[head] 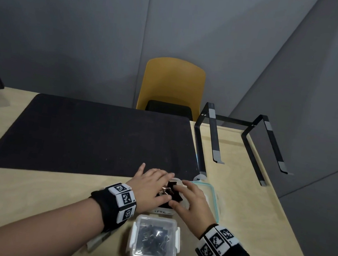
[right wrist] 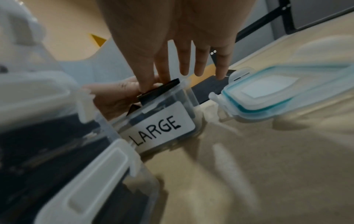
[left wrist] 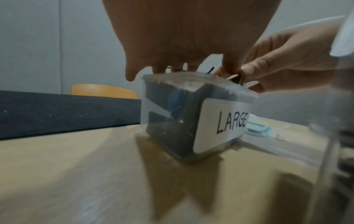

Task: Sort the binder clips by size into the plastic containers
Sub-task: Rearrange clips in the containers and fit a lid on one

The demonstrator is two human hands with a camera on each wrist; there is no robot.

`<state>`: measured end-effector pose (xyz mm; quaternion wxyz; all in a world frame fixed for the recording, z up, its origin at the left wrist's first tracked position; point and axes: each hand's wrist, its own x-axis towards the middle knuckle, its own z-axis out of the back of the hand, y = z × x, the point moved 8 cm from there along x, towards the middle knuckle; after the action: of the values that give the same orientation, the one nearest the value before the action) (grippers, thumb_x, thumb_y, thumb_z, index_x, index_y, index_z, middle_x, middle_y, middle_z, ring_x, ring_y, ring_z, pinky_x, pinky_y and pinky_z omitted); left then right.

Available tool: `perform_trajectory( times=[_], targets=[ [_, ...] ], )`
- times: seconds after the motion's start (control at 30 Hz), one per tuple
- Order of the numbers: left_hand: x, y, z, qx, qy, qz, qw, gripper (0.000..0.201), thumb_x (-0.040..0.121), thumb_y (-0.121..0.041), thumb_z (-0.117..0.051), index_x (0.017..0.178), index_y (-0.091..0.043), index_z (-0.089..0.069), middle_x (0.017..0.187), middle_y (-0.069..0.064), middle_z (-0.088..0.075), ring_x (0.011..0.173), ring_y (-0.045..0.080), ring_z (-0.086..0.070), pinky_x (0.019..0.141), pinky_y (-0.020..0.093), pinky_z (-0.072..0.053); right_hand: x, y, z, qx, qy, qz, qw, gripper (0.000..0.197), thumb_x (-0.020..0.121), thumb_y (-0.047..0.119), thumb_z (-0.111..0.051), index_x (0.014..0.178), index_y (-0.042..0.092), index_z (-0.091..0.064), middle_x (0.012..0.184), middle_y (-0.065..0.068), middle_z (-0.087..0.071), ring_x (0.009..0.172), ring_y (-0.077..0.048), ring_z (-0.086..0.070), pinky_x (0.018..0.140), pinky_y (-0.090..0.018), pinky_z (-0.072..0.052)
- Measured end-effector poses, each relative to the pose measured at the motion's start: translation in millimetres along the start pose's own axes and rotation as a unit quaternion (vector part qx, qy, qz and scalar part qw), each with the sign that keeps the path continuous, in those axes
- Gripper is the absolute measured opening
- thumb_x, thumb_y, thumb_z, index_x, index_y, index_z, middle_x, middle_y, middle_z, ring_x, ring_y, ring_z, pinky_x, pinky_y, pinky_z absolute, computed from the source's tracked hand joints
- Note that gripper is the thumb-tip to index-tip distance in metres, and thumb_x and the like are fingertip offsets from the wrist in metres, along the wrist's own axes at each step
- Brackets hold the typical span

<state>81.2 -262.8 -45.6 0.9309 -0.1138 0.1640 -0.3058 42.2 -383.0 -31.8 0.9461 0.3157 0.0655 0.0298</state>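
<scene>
Black binder clips (head: 171,189) heaped to the rim of the LARGE tub (left wrist: 191,121), which stands on the desk (head: 47,197) at the near edge of the dark mat (head: 98,135). Left hand (head: 151,186) lies over the heap, fingers straight and slightly apart, pressing down. Right hand (head: 193,202) meets it from the other side, thumb and forefinger pinching a clip at the rim, remaining fingers straight and spread. A second tub (head: 154,238) of smaller clips sits nearer the person, just beside the first. The teal-edged lid (right wrist: 277,94) rests on the desk to the right. Judged risk: the tub looks overfull, so uneven pressure may spring a clip over the rim, perhaps into the neighbouring tub, or tip the tub itself
</scene>
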Motion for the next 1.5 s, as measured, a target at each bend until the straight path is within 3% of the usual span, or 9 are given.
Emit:
perform_trajectory(
  times=[0.2, 0.4, 0.7, 0.8, 0.93, 1.07, 1.17, 1.23, 1.5],
  targets=[
    [7, -17, -3, 0.051, 0.012, -0.067, 0.996, 0.063, 0.097, -0.055, -0.022, 0.15, -0.033, 0.0, 0.16, -0.004, 0.007, 0.146, 0.012, 0.014, 0.115, 0.052, 0.014, 5, -33, 30, -0.006, -0.11, -0.065, 0.992, 0.047, 0.08, 0.021, -0.065, 0.124, 0.018, -0.051, 0.127, 0.004, -0.05, 0.122, -0.015, -0.043, 0.107, -0.028, -0.032],
    [10, -28, -21, 0.125, 0.06, -0.105, 0.985, 0.057, 0.099, -0.051, -0.016, 0.15, -0.035, 0.004, 0.159, -0.001, 0.013, 0.146, 0.017, 0.016, 0.113, 0.055, 0.016, 2, -101, 23, -0.125, -0.038, -0.289, 0.948, 0.094, 0.069, 0.067, -0.062, 0.139, 0.014, -0.028, 0.137, -0.009, -0.038, 0.126, -0.031, -0.038, 0.105, -0.041, -0.035],
    [12, -27, -30, 0.139, 0.052, -0.097, 0.984, 0.066, 0.085, -0.056, 0.009, 0.148, -0.039, 0.007, 0.159, 0.0, 0.013, 0.146, 0.021, 0.016, 0.111, 0.057, 0.016, 5, -103, 24, -0.123, -0.014, -0.317, 0.94, 0.121, 0.059, 0.055, -0.079, 0.147, 0.011, -0.008, 0.139, -0.014, -0.035, 0.128, -0.033, -0.037, 0.107, -0.038, -0.031],
    [10, -27, -29, 0.127, 0.062, -0.09, 0.986, 0.056, 0.095, -0.053, -0.001, 0.148, -0.039, 0.007, 0.159, 0.0, 0.015, 0.145, 0.02, 0.018, 0.112, 0.057, 0.016, 5, -96, 24, -0.097, -0.005, -0.309, 0.946, 0.127, 0.056, 0.049, -0.084, 0.148, 0.015, -0.003, 0.138, -0.012, -0.032, 0.126, -0.034, -0.039, 0.106, -0.039, -0.034],
    [9, -28, -25, 0.101, 0.067, -0.093, 0.988, 0.06, 0.09, -0.056, 0.007, 0.148, -0.041, 0.004, 0.159, -0.004, 0.014, 0.146, 0.017, 0.016, 0.114, 0.054, 0.015, 4, -86, 32, -0.04, -0.023, -0.287, 0.957, 0.11, 0.067, 0.022, -0.081, 0.147, 0.016, -0.007, 0.135, -0.015, -0.034, 0.116, -0.031, -0.052, 0.097, -0.034, -0.043],
    [10, -29, -17, 0.035, 0.088, -0.068, 0.993, 0.054, 0.101, -0.044, -0.021, 0.15, -0.036, 0.001, 0.159, -0.008, 0.01, 0.146, 0.011, 0.013, 0.116, 0.049, 0.012, 3, -83, 43, -0.054, -0.032, -0.278, 0.959, 0.08, 0.078, 0.013, -0.07, 0.144, 0.01, -0.024, 0.131, -0.015, -0.044, 0.115, -0.029, -0.052, 0.093, -0.032, -0.043],
    [12, -29, -14, 0.014, 0.083, -0.062, 0.995, 0.064, 0.099, -0.046, -0.027, 0.15, -0.03, 0.008, 0.159, -0.01, 0.009, 0.146, 0.009, 0.011, 0.117, 0.047, 0.011, 6, -76, 50, -0.094, -0.031, -0.252, 0.963, 0.038, 0.084, 0.016, -0.061, 0.121, 0.009, -0.052, 0.114, -0.012, -0.058, 0.105, -0.028, -0.057, 0.087, -0.03, -0.045],
    [12, -28, -14, 0.01, 0.079, -0.062, 0.995, 0.068, 0.098, -0.049, -0.029, 0.15, -0.028, 0.01, 0.159, -0.01, 0.009, 0.146, 0.008, 0.01, 0.117, 0.046, 0.011, 6, -67, 55, -0.069, -0.047, -0.238, 0.968, 0.013, 0.084, 0.015, -0.059, 0.095, 0.011, -0.055, 0.094, -0.009, -0.061, 0.092, -0.03, -0.061, 0.079, -0.034, -0.051],
    [6, -9, 4, -0.047, 0.017, -0.027, 0.998, 0.091, 0.086, -0.067, -0.041, 0.15, -0.027, 0.008, 0.159, -0.009, 0.006, 0.144, 0.005, 0.013, 0.118, 0.042, 0.013, 3, -25, 62, 0.014, -0.105, -0.165, 0.981, 0.011, 0.087, 0.017, -0.055, 0.088, 0.011, -0.046, 0.079, -0.001, -0.057, 0.073, -0.021, -0.056, 0.063, -0.03, -0.044]
  ],
)
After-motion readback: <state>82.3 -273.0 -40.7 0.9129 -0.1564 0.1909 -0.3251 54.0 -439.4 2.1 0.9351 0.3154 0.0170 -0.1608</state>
